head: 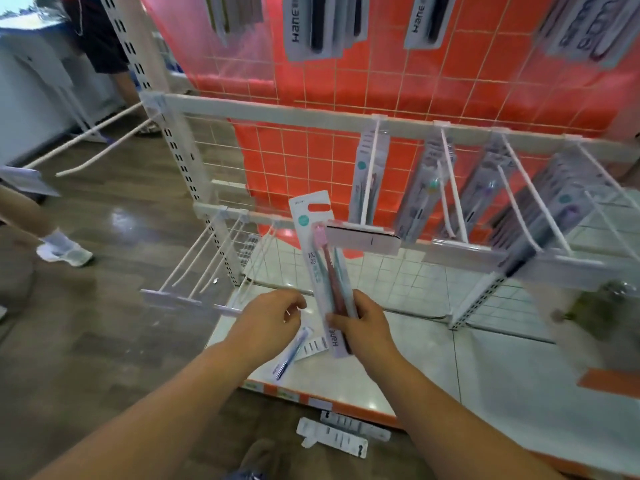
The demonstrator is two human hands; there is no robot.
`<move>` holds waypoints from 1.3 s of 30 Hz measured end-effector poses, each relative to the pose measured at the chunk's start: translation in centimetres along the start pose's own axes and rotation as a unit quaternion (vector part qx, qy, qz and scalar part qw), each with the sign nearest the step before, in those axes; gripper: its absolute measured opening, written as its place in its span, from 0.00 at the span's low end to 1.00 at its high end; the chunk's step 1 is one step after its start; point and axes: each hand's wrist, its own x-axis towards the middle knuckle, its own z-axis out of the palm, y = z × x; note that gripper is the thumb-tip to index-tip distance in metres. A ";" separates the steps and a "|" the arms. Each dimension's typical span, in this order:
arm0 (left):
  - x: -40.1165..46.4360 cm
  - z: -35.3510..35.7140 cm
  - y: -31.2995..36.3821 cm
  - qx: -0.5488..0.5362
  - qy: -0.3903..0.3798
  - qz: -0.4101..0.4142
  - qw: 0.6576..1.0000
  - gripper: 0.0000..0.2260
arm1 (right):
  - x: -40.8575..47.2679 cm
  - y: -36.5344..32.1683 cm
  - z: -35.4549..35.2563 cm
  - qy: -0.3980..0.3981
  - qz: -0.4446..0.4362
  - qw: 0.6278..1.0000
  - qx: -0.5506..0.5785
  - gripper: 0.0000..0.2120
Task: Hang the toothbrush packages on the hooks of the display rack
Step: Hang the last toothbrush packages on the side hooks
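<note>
My right hand [360, 323] grips the lower end of a toothbrush package [320, 258], held upright with its hang hole at the top, just left of the nearest hook's price tag [363, 239]. My left hand [273, 320] hovers beside it with fingers loosely curled, holding nothing. Under my left hand another toothbrush package [292, 351] lies flat on the white base shelf [415, 358]. Several packages [369, 174] hang on the hooks [450, 188] of the middle rail to the right. More packages [311, 26] hang on the top row.
Two toothbrush packages [337, 434] lie face down on the wooden floor in front of the shelf. Bare hooks [194, 268] jut out at the lower left and upper left [93, 133]. Another person's legs [65, 251] are at the left.
</note>
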 end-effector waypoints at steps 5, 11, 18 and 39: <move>0.9 0.2 -0.6 -0.006 -0.018 -0.019 1.000 0.12 | 1.0 0.1 -0.9 0.050 0.025 0.998 0.034 0.12; 1.6 1.2 -1.1 -0.008 -0.044 -0.018 0.999 0.12 | 0.1 1.6 -0.6 0.047 -0.001 0.997 0.057 0.13; 3.0 2.0 -1.6 -0.005 -0.056 -0.016 0.998 0.11 | 0.5 2.5 -0.3 0.051 -0.019 0.997 0.061 0.12; 3.7 2.3 -2.0 0.002 -0.089 -0.013 0.996 0.12 | 0.5 3.7 -0.1 0.057 -0.035 0.993 0.092 0.10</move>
